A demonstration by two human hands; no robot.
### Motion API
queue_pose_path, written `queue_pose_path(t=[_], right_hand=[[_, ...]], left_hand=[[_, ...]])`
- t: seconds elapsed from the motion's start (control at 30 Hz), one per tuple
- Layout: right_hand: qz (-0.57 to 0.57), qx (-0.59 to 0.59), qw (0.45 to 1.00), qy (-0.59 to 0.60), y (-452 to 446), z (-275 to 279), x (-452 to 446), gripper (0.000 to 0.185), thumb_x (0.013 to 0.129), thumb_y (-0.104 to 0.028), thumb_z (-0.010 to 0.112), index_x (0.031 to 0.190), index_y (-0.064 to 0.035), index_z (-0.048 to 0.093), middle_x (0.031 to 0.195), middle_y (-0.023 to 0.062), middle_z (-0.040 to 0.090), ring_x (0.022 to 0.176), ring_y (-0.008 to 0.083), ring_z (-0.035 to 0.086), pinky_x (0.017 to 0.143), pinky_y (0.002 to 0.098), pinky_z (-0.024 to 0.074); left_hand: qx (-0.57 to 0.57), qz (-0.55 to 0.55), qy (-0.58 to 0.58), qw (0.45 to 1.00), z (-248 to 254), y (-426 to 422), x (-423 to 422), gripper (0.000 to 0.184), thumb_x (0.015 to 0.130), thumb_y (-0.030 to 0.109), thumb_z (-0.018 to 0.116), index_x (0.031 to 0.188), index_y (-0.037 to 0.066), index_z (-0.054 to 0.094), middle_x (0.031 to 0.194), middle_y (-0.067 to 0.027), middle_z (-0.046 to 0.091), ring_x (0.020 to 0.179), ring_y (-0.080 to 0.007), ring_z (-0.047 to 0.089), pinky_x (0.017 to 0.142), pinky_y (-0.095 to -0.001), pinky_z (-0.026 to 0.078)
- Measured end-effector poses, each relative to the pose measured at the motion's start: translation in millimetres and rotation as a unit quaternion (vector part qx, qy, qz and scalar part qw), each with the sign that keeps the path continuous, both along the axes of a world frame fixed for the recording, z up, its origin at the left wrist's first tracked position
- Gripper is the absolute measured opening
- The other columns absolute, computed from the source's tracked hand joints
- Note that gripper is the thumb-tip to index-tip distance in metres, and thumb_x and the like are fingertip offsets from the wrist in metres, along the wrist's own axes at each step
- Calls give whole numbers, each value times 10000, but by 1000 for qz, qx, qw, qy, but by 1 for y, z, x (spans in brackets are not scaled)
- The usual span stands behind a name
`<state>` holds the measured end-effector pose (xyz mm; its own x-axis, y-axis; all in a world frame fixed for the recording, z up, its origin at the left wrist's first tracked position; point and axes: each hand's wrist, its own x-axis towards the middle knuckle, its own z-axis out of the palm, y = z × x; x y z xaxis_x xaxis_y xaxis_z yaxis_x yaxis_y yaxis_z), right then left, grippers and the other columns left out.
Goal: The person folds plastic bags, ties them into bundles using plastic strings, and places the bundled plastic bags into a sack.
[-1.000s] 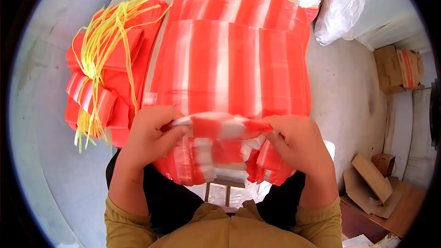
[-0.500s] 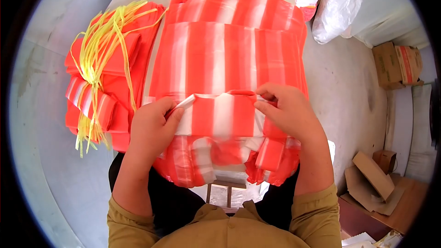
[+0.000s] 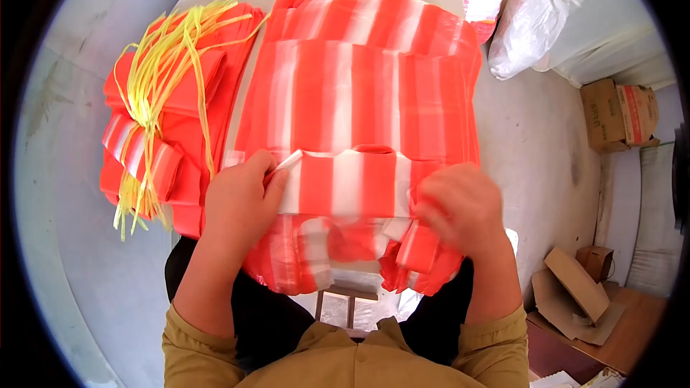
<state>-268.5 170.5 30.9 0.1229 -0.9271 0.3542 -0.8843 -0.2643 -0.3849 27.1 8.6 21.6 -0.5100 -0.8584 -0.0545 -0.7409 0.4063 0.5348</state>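
Observation:
A thick stack of red-and-white striped plastic sheeting [image 3: 345,93], which looks like folded bags, lies in front of me. Across its near part runs a folded striped flap [image 3: 347,183]. My left hand [image 3: 244,190] pinches the flap's upper left corner between thumb and fingers. At the flap's right end is my right hand [image 3: 460,205], with curled fingers smeared by motion; whether it grips the plastic is unclear. Crumpled striped ends [image 3: 295,251] hang over the near edge towards my lap.
Left of the stack, yellow plastic strips [image 3: 154,93] lie on folded red plastic [image 3: 190,194]. A white sack [image 3: 532,21] stands at the back right. Cardboard boxes [image 3: 607,115] are on the right, with an opened carton [image 3: 575,294] lower down.
My right hand has left the flap's upper right corner and moved down and slightly right. My left hand keeps its pinch. The whole view has shifted slightly.

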Motion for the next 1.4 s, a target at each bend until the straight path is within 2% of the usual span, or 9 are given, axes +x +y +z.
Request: queue_pose_path(t=[0.1, 0.2, 0.3, 0.4, 0.8, 0.97, 1.13, 1.23, 1.4], right_hand=[[28, 20, 998, 56, -9, -1, 23, 389, 727, -86, 802, 1101, -57, 703, 1260, 79, 700, 1136, 303, 661, 937, 430, 557], [20, 56, 997, 46, -7, -2, 23, 452, 709, -27, 753, 1157, -48, 693, 1337, 104, 669, 1220, 324, 630, 1018, 448, 536], [15, 50, 997, 53, -8, -3, 24, 459, 708, 9, 713, 1164, -33, 688, 1343, 107, 666, 1229, 321, 632, 1027, 450, 533], [11, 43, 996, 79, -9, 0, 28, 418, 753, -45, 704, 1167, -3, 665, 1330, 145, 657, 1216, 326, 628, 1028, 448, 525], [-47, 88, 990, 101, 0, 12, -4, 466, 764, 18, 697, 1223, -55, 719, 1260, 109, 731, 1202, 331, 672, 992, 428, 575], [-111, 130, 979, -108, 10, 12, -24, 328, 838, 32, 726, 1159, -36, 740, 1140, 107, 757, 1026, 237, 725, 926, 361, 588], [-280, 205, 853, -391, 6, 18, -32, 146, 940, 6, 718, 1085, -16, 718, 978, 14, 718, 888, 86, 652, 834, 276, 555], [-277, 123, 857, -417, -2, 1, -34, 107, 961, -25, 712, 1064, -11, 685, 933, -14, 673, 865, 83, 629, 790, 253, 529], [-291, 140, 880, -349, -10, -4, -31, 125, 969, -59, 713, 1073, -8, 665, 927, -11, 660, 857, 70, 595, 779, 235, 511]], left_hand=[[-186, -32, -28, 982, -5, 6, -4, 181, 881, 192, 738, 947, 47, 650, 1010, -149, 702, 898, -369, 675, 719, -480, 536], [-226, -177, 44, 957, -12, -2, -5, 345, 815, 116, 753, 1141, 43, 667, 1246, -141, 664, 1151, -370, 628, 940, -474, 533], [-168, -293, 53, 940, 5, 5, -13, 516, 755, 83, 770, 1258, 52, 656, 1324, -140, 654, 1261, -365, 602, 1057, -463, 506], [-155, -291, 30, 944, 6, 9, -14, 623, 699, 51, 775, 1308, 49, 643, 1403, -131, 624, 1334, -350, 567, 1109, -464, 484], [-147, -258, 89, 951, 1, -12, 9, 510, 709, -65, 703, 1214, 9, 704, 1315, -158, 707, 1205, -378, 681, 1009, -455, 562], [-10, -206, 187, 960, -2, -21, 28, 394, 791, -89, 690, 1170, 12, 714, 1187, -147, 747, 1099, -281, 730, 944, -363, 577], [267, 27, 352, 897, -4, -13, 30, 201, 981, -20, 659, 1179, 8, 647, 1023, -11, 668, 926, -74, 629, 812, -241, 527], [258, 60, 356, 896, -3, -14, 19, 286, 985, -8, 661, 1264, 19, 608, 1061, -22, 669, 921, -62, 619, 775, -220, 499], [234, 72, 303, 921, -11, -15, 13, 321, 979, 15, 666, 1291, 43, 596, 955, 13, 628, 853, -55, 570, 767, -223, 470]])
